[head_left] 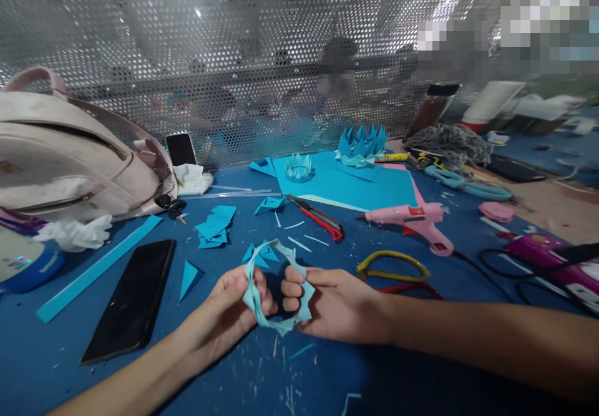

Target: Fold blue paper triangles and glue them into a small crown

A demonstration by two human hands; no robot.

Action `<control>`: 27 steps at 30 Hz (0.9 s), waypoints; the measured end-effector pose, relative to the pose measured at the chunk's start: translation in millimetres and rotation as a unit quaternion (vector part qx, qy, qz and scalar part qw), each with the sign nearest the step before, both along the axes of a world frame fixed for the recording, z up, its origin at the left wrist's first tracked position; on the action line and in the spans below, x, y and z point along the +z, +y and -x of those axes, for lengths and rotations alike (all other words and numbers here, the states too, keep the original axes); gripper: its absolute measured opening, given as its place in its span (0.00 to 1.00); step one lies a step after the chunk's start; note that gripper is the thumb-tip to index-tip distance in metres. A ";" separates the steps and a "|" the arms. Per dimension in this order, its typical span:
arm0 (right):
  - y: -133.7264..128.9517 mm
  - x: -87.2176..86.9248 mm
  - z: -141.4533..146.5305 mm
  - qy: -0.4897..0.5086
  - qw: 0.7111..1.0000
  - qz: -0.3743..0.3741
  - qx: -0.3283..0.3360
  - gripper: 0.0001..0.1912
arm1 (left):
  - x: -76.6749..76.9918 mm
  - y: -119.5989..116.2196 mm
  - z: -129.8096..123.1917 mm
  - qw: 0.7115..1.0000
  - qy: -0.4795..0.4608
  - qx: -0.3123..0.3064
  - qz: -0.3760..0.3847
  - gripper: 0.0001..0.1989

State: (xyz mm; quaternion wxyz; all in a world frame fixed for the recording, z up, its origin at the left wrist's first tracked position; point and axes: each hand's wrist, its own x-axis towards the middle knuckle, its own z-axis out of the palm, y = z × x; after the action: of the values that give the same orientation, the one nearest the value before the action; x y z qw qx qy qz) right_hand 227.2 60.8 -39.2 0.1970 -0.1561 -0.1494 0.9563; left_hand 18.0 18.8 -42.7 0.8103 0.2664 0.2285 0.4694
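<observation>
Between my two hands a light-blue folded paper ring [254,304] with pointed edges is held up over the blue table. My left hand [243,297] pinches its left side, thumb on the near face. On the right side, my right hand [327,300] curls its fingers through the ring and grips the band. Just behind the ring lie some folded blue paper pieces [266,254]. A single blue paper triangle [189,279] rests left of my left hand. Farther left is a stack of blue folded pieces [216,226]. Paper scraps are scattered below the ring.
A red box cutter [322,219], pink glue gun [416,219] and yellow-and-red-handled pliers [397,266] lie on the right. Leftward are a black phone [131,300], blue paper strip [98,269] and backpack [70,154]. Small crown [299,166] and spiky crown [362,145] stand behind, before a perforated panel [210,60].
</observation>
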 end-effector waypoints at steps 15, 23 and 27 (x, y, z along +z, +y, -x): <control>1.6 3.5 -2.6 0.044 0.997 0.055 0.004 0.05 | 10.6 8.0 6.2 0.999 -0.034 -0.005 0.025 0.07; -4.2 0.3 0.5 0.009 0.999 -0.028 0.039 0.16 | 42.1 4.9 6.9 0.993 -0.110 -0.029 -0.035 0.26; -9.7 4.4 3.3 0.006 0.991 -0.132 0.031 0.32 | 57.2 3.1 10.1 0.995 -0.093 0.023 -0.043 0.28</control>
State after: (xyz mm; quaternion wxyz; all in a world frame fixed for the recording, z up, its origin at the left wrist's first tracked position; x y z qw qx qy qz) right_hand 223.9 51.1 -34.7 0.1873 -0.1182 -0.2775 0.9349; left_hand 8.0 22.0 14.5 0.8050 0.2510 0.1381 0.5196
